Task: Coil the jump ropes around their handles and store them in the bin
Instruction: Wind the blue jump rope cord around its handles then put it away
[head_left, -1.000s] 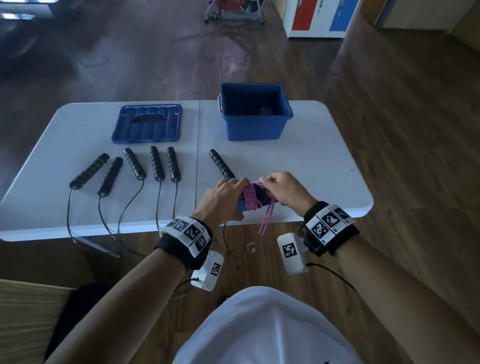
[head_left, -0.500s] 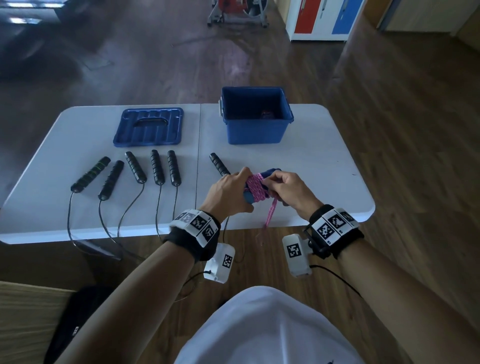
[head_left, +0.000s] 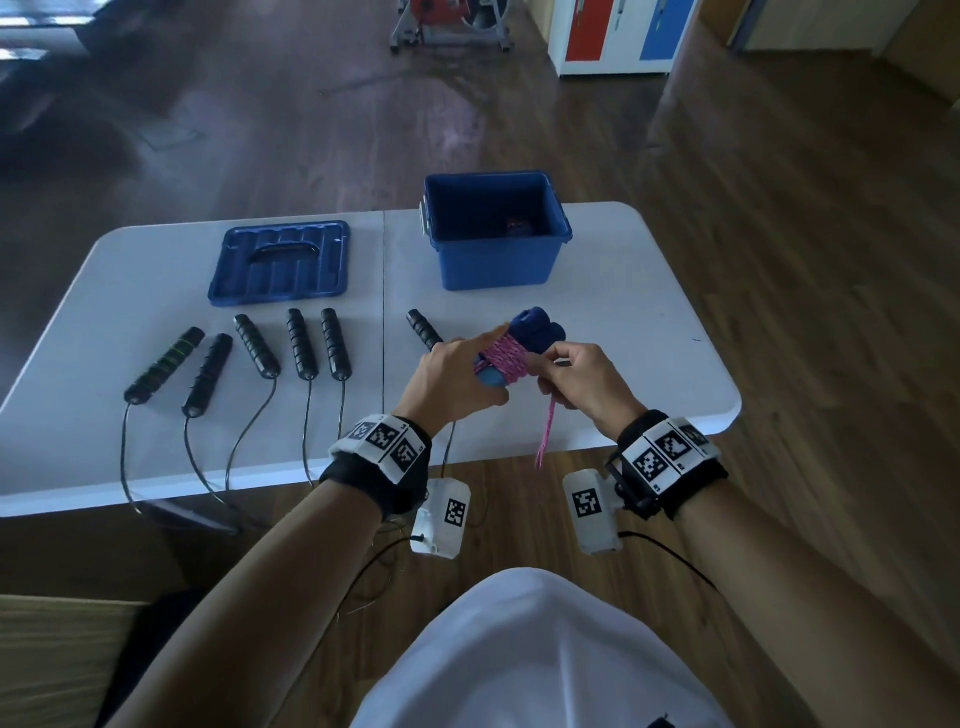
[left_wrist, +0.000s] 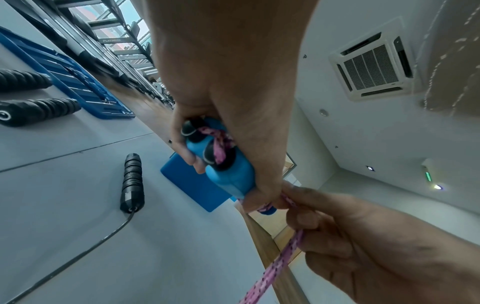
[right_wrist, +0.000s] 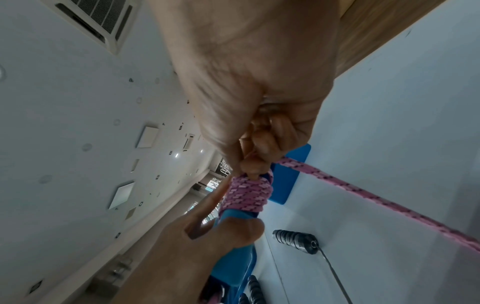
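My left hand (head_left: 457, 375) grips a pair of blue jump-rope handles (head_left: 535, 328) held together above the table's front edge. A pink rope (head_left: 506, 358) is coiled around their middle. My right hand (head_left: 576, 382) pinches the loose pink rope end (head_left: 545, 436), which dangles past the table edge. In the left wrist view the handles' (left_wrist: 228, 170) butt ends show between my fingers, with the rope (left_wrist: 275, 265) running through my right hand (left_wrist: 363, 242). The right wrist view shows the coil (right_wrist: 246, 195) under my fingertips. The blue bin (head_left: 496, 234) stands open at the back.
Several black-handled jump ropes (head_left: 298, 345) lie in a row on the white table (head_left: 623, 312), their cords hanging over the front edge. One more black handle (head_left: 423, 328) lies just behind my left hand. The bin's blue lid (head_left: 280, 262) lies flat at the back left.
Both hands have lifted the bundle up and away over the table. The dangling pink end has grown shorter as more rope went onto the coil.
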